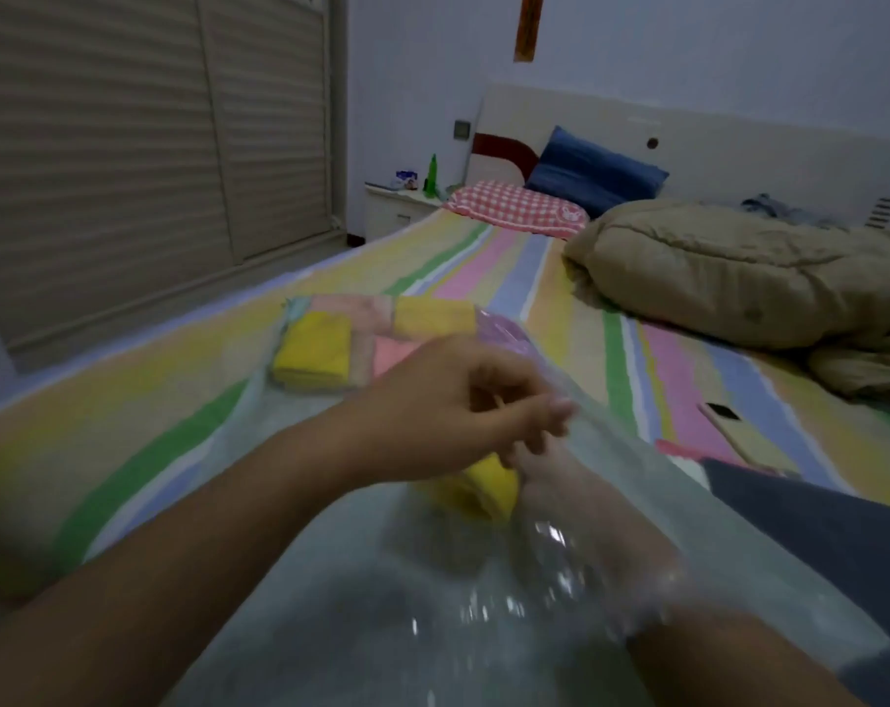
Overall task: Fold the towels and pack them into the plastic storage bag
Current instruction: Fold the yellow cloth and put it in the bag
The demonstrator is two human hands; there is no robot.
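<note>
A clear plastic storage bag [361,594] lies along the striped bed, its mouth toward me. At its far end sit folded towels: a yellow one [312,357], a pink one [394,352], another yellow one [435,313] and a purple one [499,329]. My right hand [544,477] reaches inside the bag, seen through the film, and grips a folded yellow towel [483,494]. My left hand [463,400] hovers above it with fingers curled, pinching the bag's upper film near the thumb; motion blur hides the exact contact.
A phone [738,431] lies on the sheet to the right, next to my dark trouser leg [815,533]. A bunched brown duvet [738,278] fills the right side. Pillows [514,206] and a nightstand [397,206] are far back; a wardrobe [126,145] stands left.
</note>
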